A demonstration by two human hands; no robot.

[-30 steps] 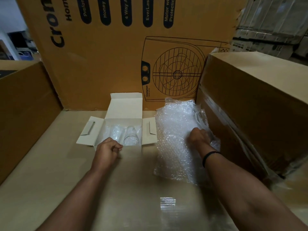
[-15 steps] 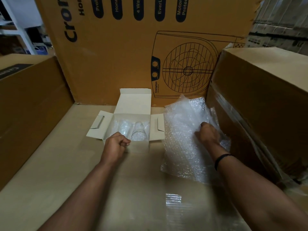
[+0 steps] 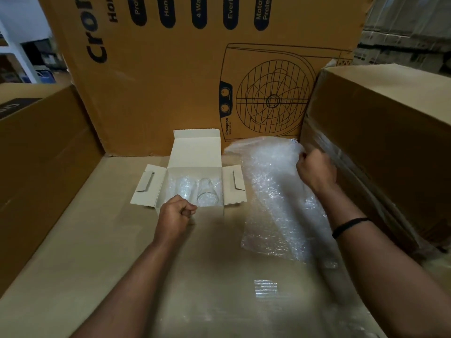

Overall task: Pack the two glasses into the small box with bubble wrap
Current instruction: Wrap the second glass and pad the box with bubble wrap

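Note:
The small white box (image 3: 195, 154) lies open on the cardboard surface, lid up and side flaps spread. Inside it lie a clear glass (image 3: 207, 195) and, to its left, a second glass (image 3: 181, 189) among bubble wrap. My left hand (image 3: 174, 214) is curled at the box's front edge and seems to pinch that edge. To the right of the box a large sheet of bubble wrap (image 3: 275, 203) is spread out. My right hand (image 3: 314, 172) grips the sheet's far right part and holds that end raised off the surface.
A tall printed fan carton (image 3: 195, 69) stands right behind the box. A brown carton (image 3: 380, 142) walls off the right side, close to my right hand, and another (image 3: 41, 154) the left. Flat cardboard (image 3: 97, 252) forms the work surface.
My right hand has moved farther away and up, pulling the far end of the bubble wrap off the surface. My left hand has stayed at the box's front edge.

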